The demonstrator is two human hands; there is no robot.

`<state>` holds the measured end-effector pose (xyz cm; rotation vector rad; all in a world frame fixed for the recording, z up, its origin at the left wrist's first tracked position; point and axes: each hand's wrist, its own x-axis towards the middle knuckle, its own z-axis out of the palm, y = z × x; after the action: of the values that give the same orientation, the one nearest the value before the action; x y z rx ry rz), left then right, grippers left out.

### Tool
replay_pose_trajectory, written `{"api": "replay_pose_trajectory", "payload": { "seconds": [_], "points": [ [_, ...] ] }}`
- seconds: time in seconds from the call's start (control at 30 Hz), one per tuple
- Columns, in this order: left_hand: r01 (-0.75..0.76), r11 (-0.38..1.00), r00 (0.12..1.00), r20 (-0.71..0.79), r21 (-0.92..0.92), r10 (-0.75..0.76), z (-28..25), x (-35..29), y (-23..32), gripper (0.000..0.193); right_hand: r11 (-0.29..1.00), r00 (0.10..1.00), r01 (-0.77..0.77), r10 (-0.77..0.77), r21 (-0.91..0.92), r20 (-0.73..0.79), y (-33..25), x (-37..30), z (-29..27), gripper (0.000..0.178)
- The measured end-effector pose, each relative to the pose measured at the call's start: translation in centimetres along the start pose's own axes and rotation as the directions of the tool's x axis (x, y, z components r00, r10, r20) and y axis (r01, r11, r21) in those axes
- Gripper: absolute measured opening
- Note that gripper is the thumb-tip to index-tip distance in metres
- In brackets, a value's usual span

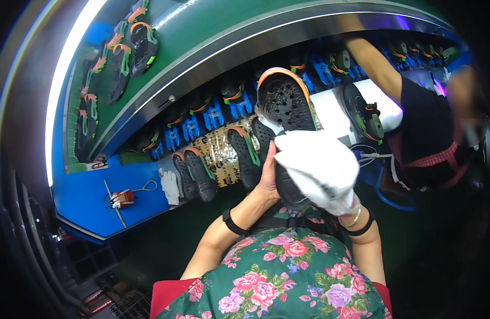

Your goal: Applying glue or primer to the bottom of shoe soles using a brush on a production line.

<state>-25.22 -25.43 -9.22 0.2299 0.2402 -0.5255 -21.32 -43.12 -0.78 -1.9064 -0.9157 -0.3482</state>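
Note:
A black shoe sole (285, 103) with an orange rim and many holes stands upright before me. My left hand (269, 178) grips its left edge, with the fingers partly hidden behind it. A white cloth (322, 170), blurred by motion, covers the sole's right and middle part. My right hand (353, 208) is closed on the cloth's lower end, and most of its fingers are hidden under it. Beside my left hand, more black soles (244, 154) with orange and green edges lean on the bench.
Blue shoe-shaped holders (213, 114) line the conveyor under a metal rail (202, 66). A pair of soles (200, 167) and white gloves (171, 187) lie left, next to a blue board (96, 196). Another person's arm (375, 66) reaches in at right, near a dark shoe (362, 114).

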Motion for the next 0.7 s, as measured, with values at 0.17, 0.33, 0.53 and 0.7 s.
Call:
{"api": "replay_pose_trajectory", "payload": {
  "seconds": [0.17,0.33,0.53,0.7],
  "points": [
    [0.031,0.999,1.0,0.0,0.02,-0.031,0.1,0.3,0.6,0.087,0.991,0.982,-0.121,0.127,0.052,-0.14,-0.3,1.0,0.1,0.034],
    [0.02,0.996,0.995,-0.1,0.092,-0.011,0.6,0.7,1.1,0.088,0.98,0.987,-0.116,0.131,0.162,-0.09,0.2,-0.5,0.9,0.036],
    [-0.055,0.947,0.977,-0.177,0.318,0.116,1.4,1.2,2.6,0.1,0.995,0.996,-0.094,0.094,0.013,0.006,-0.1,-0.7,1.2,0.043],
    [-0.217,0.91,0.963,-0.076,0.354,0.259,1.9,2.2,2.5,0.094,0.926,0.961,-0.113,0.194,0.359,-0.198,0.4,0.3,1.6,0.024]
  ]
}}
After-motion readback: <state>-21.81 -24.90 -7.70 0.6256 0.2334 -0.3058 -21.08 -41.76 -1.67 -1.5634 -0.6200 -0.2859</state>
